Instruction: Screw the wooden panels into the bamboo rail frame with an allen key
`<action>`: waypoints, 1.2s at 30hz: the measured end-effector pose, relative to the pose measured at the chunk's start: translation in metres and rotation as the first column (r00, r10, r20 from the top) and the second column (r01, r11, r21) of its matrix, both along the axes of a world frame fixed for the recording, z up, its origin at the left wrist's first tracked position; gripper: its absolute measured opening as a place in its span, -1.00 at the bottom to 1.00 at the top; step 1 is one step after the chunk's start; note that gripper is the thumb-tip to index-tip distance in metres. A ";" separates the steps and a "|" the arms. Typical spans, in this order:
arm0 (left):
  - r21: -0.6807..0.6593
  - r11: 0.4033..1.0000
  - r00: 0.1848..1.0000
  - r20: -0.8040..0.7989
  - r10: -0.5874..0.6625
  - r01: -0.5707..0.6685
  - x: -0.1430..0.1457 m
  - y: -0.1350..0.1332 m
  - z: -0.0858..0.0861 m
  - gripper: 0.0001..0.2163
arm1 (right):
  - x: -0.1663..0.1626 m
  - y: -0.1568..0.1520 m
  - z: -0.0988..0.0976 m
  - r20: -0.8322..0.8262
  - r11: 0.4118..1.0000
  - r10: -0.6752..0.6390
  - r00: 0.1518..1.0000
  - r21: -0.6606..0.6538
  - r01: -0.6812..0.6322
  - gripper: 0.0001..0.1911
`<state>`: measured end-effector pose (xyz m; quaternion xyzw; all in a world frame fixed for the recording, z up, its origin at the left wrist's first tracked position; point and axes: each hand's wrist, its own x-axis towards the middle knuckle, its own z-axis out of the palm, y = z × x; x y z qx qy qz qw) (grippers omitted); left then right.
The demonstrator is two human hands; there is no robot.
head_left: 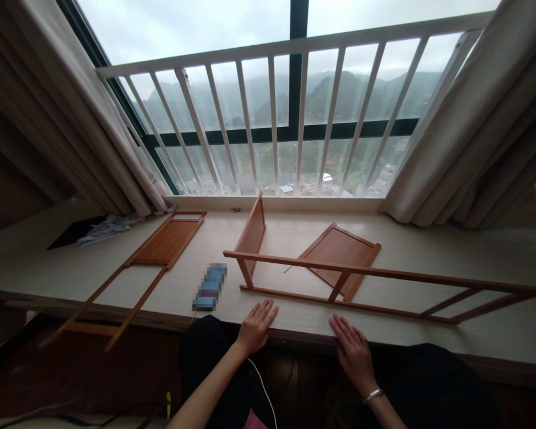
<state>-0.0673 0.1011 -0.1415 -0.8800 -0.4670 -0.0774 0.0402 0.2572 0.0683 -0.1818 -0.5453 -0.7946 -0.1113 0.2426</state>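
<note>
My left hand (255, 326) rests at the front edge of the window sill, fingers stretched out, holding nothing. My right hand (352, 348) lies at the same edge further right, also with fingers extended and nothing in them. Just beyond both hands stands a long wooden frame (384, 271) on its side, with crossbars between its two rails. A wooden panel (253, 232) stands upright at the frame's left end. Behind the frame a separate framed wooden panel (339, 250) lies tilted on the sill. To the left, another wooden frame with a panel (156, 241) lies flat, its legs overhanging the edge.
A blurred-out phone (209, 287) lies left of my left hand. A white cable (263, 381) hangs below it. White railings (272, 113) cross the window, with curtains (451, 131) at both sides. A crumpled pale cloth (111, 228) lies at the far left.
</note>
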 end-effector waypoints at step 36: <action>-0.024 0.999 0.999 0.042 0.033 -0.032 0.004 -0.002 0.001 -0.37 | 0.000 -0.001 -0.004 0.022 0.999 -0.021 1.000 -0.047 0.022 -0.50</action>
